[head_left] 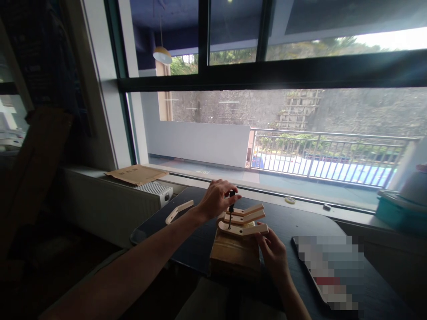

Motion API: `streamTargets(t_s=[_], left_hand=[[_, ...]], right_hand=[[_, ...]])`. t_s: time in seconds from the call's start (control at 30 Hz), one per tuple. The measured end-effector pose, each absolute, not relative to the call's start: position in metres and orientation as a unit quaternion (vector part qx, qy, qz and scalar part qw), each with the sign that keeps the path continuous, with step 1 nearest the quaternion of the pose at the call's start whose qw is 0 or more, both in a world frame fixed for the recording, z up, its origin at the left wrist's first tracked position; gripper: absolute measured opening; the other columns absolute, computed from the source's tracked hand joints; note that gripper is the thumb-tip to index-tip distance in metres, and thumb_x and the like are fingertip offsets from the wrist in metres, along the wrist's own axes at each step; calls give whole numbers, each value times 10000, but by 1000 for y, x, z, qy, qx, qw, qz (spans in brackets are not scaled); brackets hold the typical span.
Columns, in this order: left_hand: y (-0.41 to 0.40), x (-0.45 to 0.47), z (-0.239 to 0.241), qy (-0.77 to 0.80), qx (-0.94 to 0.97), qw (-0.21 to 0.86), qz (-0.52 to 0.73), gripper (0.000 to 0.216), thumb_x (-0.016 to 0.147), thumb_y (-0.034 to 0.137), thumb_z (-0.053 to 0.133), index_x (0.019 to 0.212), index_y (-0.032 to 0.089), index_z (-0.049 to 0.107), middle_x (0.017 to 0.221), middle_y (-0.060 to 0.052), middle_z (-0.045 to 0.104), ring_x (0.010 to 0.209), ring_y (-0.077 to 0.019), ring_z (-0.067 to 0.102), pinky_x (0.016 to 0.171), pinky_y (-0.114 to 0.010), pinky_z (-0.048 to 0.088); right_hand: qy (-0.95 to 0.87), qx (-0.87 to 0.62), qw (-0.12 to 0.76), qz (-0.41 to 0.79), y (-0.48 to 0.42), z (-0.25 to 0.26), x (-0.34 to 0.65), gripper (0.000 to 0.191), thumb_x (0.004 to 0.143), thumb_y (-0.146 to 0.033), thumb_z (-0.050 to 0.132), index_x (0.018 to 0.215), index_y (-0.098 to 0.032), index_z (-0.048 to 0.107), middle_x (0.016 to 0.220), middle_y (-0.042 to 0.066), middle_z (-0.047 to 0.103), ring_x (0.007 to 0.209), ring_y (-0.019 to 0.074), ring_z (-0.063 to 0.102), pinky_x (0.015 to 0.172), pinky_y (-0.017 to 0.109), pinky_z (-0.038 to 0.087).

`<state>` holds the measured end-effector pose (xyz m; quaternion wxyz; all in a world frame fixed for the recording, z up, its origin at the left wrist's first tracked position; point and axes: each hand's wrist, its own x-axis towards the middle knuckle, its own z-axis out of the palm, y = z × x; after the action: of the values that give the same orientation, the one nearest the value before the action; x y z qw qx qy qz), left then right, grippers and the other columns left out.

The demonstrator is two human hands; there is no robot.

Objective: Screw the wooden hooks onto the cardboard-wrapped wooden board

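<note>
My left hand (217, 198) is closed around the black handle of an upright screwdriver (232, 203). The screwdriver's tip meets the rounded end of the nearest bent wooden piece (255, 230), at a dark hole or screw. With its fingertips, my right hand (275, 251) grips the other end of that piece. Two similar bent wooden pieces (247, 217) lie just behind it. All of them rest on a wooden block (233, 253) at the table's front edge. Another bent wooden piece (178, 212) lies on the table to the left.
The dark table (193, 253) stands against a window. On its right lies a flat tablet-like object (328, 271), blurred out. A tape roll (290, 200) and a small dark item (327, 207) sit by the sill. A brown envelope (136, 174) lies at the left, near a white radiator (156, 192).
</note>
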<state>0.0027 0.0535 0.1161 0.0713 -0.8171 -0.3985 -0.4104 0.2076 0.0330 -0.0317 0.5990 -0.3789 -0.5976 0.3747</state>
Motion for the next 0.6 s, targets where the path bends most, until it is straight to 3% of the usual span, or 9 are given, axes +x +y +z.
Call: streamTargets(t_s=[0.6], left_hand=[[54, 7, 117, -388, -830, 111, -385, 126, 835, 204, 545, 827, 197, 670, 710, -18, 615, 751, -171, 536, 766, -298, 380]], right_hand=[[-597, -381, 599, 374, 32, -29, 206, 423, 783, -413, 598, 1113, -148, 622, 996, 109, 689, 890, 265, 646, 755, 357, 525]])
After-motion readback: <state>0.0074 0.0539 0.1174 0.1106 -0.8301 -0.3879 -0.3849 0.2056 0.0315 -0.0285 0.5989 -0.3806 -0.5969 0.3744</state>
